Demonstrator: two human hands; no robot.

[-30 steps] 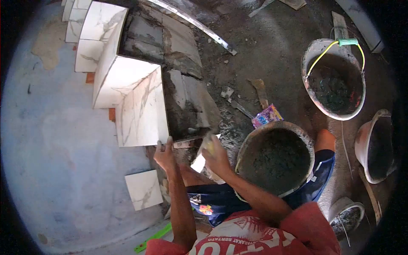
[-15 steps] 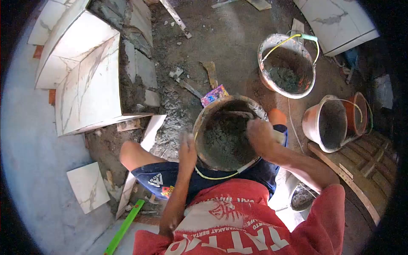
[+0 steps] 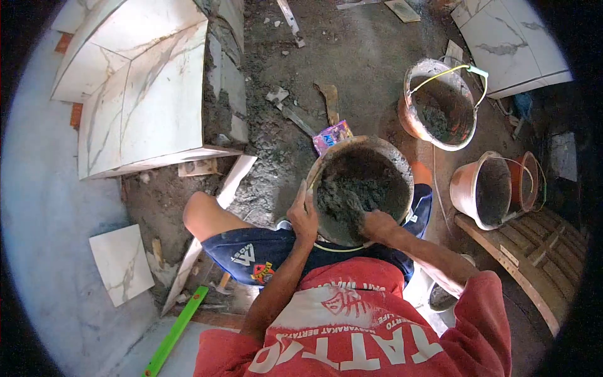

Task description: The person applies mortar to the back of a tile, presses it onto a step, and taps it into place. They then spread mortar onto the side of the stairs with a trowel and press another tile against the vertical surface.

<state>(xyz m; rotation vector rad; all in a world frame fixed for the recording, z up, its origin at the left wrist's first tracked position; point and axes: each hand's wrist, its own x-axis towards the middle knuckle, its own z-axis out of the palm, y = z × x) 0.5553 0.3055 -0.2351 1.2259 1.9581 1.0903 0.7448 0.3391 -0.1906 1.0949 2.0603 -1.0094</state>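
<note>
Between your knees, a wide, round bucket (image 3: 397, 164) opens upward. Grey mortar (image 3: 345, 188) lies inside, just ahead of your right hand (image 3: 379, 226), the nearer one, its fingers curled; you cannot tell what that grip holds. Your left hand (image 3: 304, 217) touches the left rim, fingers outstretched, any pinch unclear.

on the front of the red cloth t-shirt with white print (image 3: 358, 314), large white letters read "tatto", with the smaller words "masyarakat bertato" and "life" above them. on the dark blue cloth shorts (image 3: 270, 242), white lettering reads "most" under a zigzag mark. the small purple, multicoloured rectangular packet (image 3: 333, 137) bears blue lettering too small to read.
</note>
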